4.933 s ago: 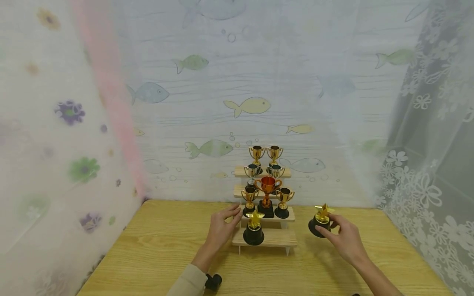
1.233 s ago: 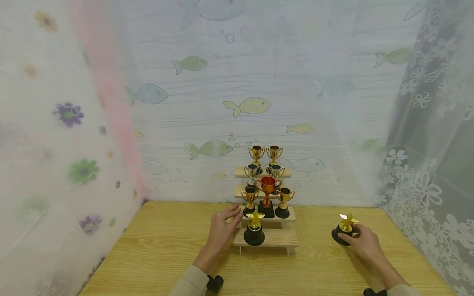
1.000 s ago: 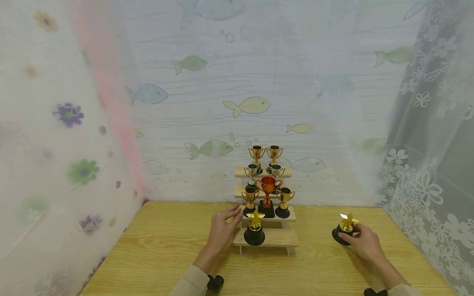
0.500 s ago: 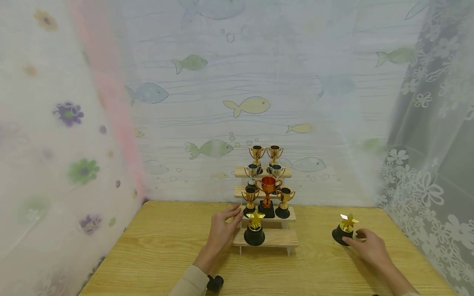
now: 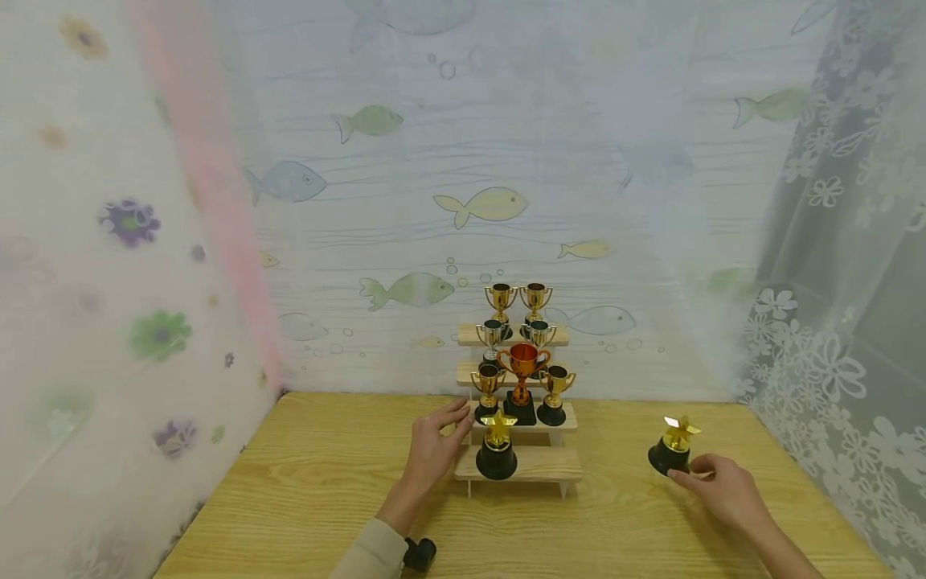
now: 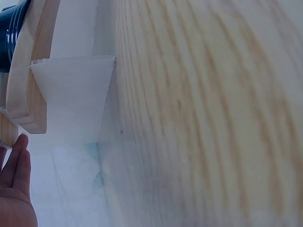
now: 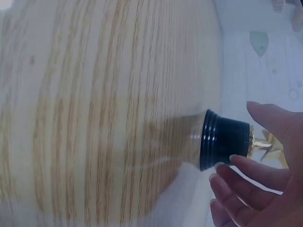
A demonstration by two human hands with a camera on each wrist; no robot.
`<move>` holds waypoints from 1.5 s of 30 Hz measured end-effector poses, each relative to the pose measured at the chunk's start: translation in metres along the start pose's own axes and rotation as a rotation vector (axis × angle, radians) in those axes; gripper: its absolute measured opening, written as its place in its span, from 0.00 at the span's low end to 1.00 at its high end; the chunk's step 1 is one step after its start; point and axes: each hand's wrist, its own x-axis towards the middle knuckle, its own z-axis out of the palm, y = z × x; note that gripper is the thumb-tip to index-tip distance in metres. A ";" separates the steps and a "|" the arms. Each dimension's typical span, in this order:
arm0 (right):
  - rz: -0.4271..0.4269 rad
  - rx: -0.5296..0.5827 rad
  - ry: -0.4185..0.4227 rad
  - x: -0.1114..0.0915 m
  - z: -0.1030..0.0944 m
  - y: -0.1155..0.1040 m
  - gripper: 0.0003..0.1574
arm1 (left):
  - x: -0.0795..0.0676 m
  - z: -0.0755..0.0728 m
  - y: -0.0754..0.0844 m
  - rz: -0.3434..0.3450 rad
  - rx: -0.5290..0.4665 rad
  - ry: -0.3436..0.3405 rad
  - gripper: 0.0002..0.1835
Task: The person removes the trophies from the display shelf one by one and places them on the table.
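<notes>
A tiered wooden display stand (image 5: 538, 464) bears small trophies: gold cups at the top, silver cups below, then two gold cups flanking an orange-red cup (image 5: 522, 363). On its lowest step stands a star trophy (image 5: 497, 460) with a black base. At the left end of the second-lowest step, my left hand (image 5: 432, 449) touches the wood with nearly straight fingers (image 6: 22, 172). A second star trophy (image 5: 669, 455) stands upright on the table to the right. Beside it is my right hand (image 5: 727, 489), thumb and fingers (image 7: 255, 175) spread apart; contact with the base cannot be told.
The stand rests on a wood-grain table (image 5: 325, 482). Behind it hangs a pale curtain (image 5: 579, 161) printed with fish, with a lace curtain (image 5: 839, 362) at the right. A black strap device (image 5: 419, 555) sits at my left wrist.
My right hand has carried the second star trophy rightward and set it on the table. Its fingers have since loosened and drawn back slightly. My left hand has stayed at the stand.
</notes>
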 end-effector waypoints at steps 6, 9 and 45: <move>-0.010 0.008 -0.003 -0.006 0.002 -0.010 0.38 | 0.000 0.000 0.001 0.008 -0.004 -0.004 0.14; -0.019 0.013 -0.007 -0.008 0.002 -0.016 0.37 | -0.001 0.000 0.001 0.005 -0.001 -0.004 0.14; -0.223 0.098 0.020 -0.019 0.031 -0.083 0.43 | -0.002 0.001 -0.002 -0.002 -0.017 -0.015 0.15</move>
